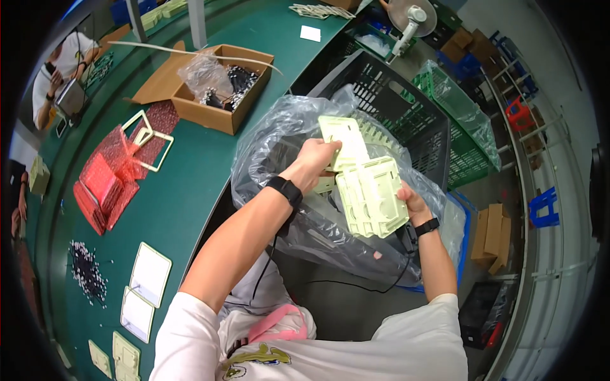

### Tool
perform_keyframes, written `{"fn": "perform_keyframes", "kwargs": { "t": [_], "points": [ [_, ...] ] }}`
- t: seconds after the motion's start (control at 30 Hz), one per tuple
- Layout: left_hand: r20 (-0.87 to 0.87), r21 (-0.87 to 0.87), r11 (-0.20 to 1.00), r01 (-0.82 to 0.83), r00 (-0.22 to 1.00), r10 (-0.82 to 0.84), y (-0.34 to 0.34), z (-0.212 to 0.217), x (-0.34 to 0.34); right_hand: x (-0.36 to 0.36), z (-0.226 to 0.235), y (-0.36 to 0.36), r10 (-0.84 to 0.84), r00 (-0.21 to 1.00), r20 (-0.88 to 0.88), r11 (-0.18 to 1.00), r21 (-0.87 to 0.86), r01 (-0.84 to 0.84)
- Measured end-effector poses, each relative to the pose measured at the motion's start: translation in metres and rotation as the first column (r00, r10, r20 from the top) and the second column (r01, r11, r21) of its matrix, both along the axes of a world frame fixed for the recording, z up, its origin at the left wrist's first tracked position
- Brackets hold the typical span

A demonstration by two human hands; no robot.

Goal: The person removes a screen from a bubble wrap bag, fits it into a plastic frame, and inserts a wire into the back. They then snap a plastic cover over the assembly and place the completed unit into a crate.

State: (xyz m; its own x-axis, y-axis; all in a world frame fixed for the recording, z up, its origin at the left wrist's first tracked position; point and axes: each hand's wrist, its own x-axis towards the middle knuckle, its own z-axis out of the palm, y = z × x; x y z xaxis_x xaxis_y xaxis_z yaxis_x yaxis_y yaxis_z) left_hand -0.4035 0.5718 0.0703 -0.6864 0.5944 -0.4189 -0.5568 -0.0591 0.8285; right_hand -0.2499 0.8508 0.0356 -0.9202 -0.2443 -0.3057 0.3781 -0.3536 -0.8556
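My left hand (316, 162) grips a pale green moulded plastic plate (343, 141) by its lower edge. My right hand (412, 202) holds a stack of the same pale green plates (372, 197) from the right side. Both hands are over a clear plastic bag (267, 152) that lines a black slatted crate (394, 108). More pale green plates (375, 134) show inside the bag behind the held ones. A black band sits on each wrist.
A green worktable (190, 184) runs along my left. On it are an open cardboard box (210, 86) of small parts, red mesh bags (111, 174), pale frames (149, 136), flat panels (149, 273) and a pile of small dark pieces (86, 270). A green crate (464, 120) stands to the right. Another person (60, 70) sits at far left.
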Motion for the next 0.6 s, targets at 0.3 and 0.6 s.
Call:
{"fn": "perform_keyframes", "kwargs": {
  "t": [0.3,0.6],
  "points": [
    [-0.062,0.210,0.940,-0.269,0.956,0.288,0.009,0.027,0.008,-0.008,0.050,-0.005,0.055,0.990,-0.132,0.978,0.207,-0.027],
    [-0.123,0.258,0.938,-0.233,0.955,0.272,-0.089,0.094,0.035,-0.009,0.135,-0.077,0.291,0.945,-0.149,0.935,0.252,-0.249]
  ]
}}
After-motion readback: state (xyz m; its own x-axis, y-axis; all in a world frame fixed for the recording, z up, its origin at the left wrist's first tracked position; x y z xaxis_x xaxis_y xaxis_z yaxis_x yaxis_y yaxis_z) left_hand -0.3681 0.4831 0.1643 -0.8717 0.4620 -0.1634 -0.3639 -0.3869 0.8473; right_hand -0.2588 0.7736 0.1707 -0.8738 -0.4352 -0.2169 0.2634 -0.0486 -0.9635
